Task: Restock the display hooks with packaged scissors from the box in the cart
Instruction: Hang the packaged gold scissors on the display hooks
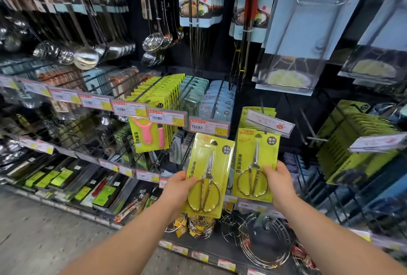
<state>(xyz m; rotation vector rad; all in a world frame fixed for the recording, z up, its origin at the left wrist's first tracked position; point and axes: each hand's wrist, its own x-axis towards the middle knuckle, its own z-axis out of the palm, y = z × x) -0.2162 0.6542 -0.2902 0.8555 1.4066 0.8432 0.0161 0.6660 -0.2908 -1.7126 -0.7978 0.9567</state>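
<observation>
Left hand [178, 183] and right hand [278, 179] each clamped on a scissor pack [209, 173]; light, stiff cards, best gripped at lower edges.

A single wide-angle view from a head-worn camera, facing forward and slightly down, close to a store display rack [154, 118] of hanging kitchen tools. Both forearms reach in from the bottom edge; floor [44, 226] at lower left.

Left scissors pack [208, 173] beside right scissors pack [255, 164], ladles [88, 56] above left, wire racks [264, 241] below
</observation>
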